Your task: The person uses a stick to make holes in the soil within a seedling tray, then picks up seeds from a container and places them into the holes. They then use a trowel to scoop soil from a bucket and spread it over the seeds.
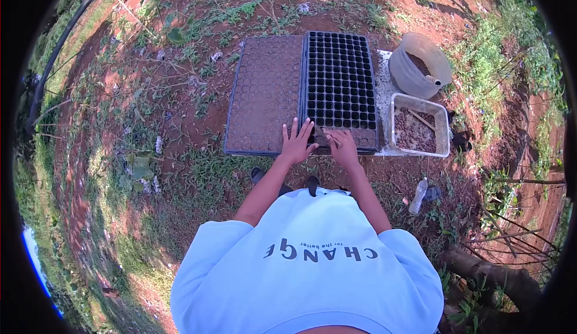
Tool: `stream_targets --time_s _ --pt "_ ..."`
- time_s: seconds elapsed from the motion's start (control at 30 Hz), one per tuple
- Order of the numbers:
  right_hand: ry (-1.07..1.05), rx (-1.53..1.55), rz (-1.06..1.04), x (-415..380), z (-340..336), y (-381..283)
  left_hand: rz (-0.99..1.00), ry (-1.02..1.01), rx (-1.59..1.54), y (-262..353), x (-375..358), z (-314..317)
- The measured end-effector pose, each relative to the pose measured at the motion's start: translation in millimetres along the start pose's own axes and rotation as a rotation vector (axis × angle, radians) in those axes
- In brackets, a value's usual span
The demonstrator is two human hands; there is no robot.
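Note:
Two seedling trays lie side by side before me. The left seedling tray [264, 88] is covered with brown soil across its cells. In the right seedling tray [340, 75] most cells are black and unfilled, while the rows nearest me hold soil. My left hand [296, 146] rests with fingers spread where the two trays meet, its thumb reaching onto the right tray. Over the soil-filled near rows, my right hand [343, 148] has its fingers drawn together in a pinch. Whatever is between those fingertips is too small to make out.
Right of the trays, a cut plastic bucket [404, 72] holds some soil. Closer to me, a rectangular tub [448, 136] contains brown clumpy material and a stick [422, 119]. A plastic bottle [418, 197] lies on the ground. Weeds and thin branches surround the spot.

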State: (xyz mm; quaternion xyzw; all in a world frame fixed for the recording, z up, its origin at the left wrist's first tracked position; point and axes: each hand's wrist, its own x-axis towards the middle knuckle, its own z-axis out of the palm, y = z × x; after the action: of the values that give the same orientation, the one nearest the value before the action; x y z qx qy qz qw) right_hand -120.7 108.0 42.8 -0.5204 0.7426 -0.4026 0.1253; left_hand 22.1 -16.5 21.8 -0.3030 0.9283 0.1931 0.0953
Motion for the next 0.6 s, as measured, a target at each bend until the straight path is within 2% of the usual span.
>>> stream_targets --time_s 0.6 --pt "-0.010 0.000 -0.033 -1.9 8.9 8.1 0.024 0.014 0.010 -5.0 3.3 6.7"
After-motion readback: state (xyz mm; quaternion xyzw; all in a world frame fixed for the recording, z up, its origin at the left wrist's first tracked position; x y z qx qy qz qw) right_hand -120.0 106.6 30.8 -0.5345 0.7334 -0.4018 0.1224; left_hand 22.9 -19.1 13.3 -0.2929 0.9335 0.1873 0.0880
